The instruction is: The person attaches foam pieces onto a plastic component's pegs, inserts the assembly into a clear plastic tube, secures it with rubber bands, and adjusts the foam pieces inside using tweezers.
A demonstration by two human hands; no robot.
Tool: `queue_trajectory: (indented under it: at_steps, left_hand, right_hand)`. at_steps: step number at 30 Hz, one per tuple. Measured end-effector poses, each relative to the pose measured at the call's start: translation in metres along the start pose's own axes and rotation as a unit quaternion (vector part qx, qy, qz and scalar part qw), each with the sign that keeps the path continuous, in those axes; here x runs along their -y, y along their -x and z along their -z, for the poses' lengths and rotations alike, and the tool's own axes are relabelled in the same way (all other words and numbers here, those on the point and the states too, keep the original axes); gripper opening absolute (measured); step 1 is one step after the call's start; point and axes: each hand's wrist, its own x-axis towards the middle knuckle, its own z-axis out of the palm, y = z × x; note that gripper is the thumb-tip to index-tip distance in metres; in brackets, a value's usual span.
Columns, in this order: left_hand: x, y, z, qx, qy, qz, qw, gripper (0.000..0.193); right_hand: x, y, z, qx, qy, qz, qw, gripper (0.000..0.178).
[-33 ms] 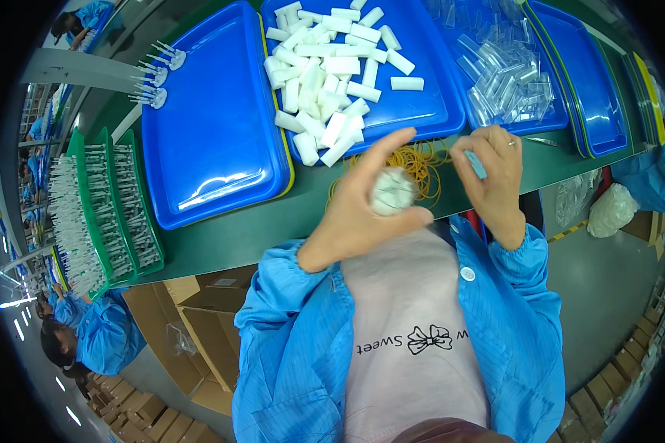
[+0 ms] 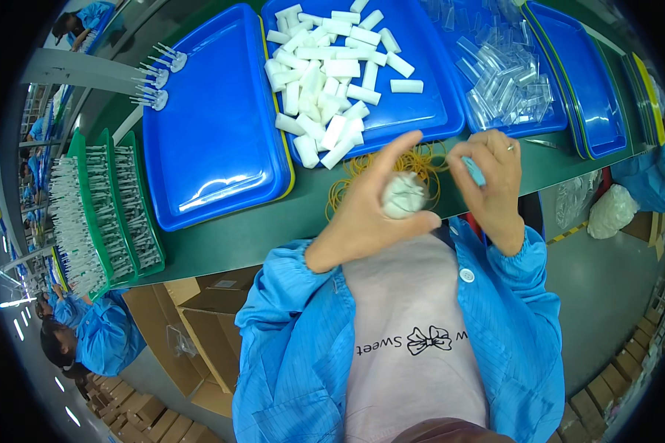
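My left hand point(image 2: 369, 207) curls its thumb and fingers round a round white bundle point(image 2: 404, 196) with dark thin lines on its face; blur hides its details. To its right, my right hand point(image 2: 497, 177) is raised with fingers bent in, a small light-blue strip point(image 2: 473, 171) between thumb and fingers. I cannot tell whether that strip is held or worn on a finger. Behind the left hand, a loose heap of yellow rubber bands point(image 2: 421, 164) lies on the green table point(image 2: 222, 244).
Blue trays line the table: one point(image 2: 214, 148) bears white pronged pieces point(image 2: 155, 98), another white blocks point(image 2: 325, 88), a third clear plastic pieces point(image 2: 510, 88). Green racks point(image 2: 100, 214) of thin white parts stand at left. A cardboard box point(image 2: 192, 325) sits below; co-workers point(image 2: 103, 332) sit beyond.
My left hand and the round white bundle have shifted slightly to the right, towards my right hand. The right hand has moved only a little.
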Motion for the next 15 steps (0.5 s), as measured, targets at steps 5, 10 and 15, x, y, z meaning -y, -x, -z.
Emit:
queue_trajectory:
  at_steps: [5,10,15]
  left_hand:
    - [0.011,-0.009,-0.010,0.081,0.026,0.023,0.996,0.044]
    - [-0.003,-0.010,-0.016,-0.025,-0.302,-0.113,0.946,0.034]
    - [-0.005,-0.042,0.006,-0.004,-0.257,-0.103,0.961,0.028]
  right_hand:
    - [0.024,0.003,0.016,0.064,-0.322,-0.108,0.938,0.010]
    - [0.020,-0.002,0.022,0.072,-0.773,-0.238,0.583,0.012]
    - [0.046,-0.014,0.019,0.100,-0.246,0.144,0.953,0.012]
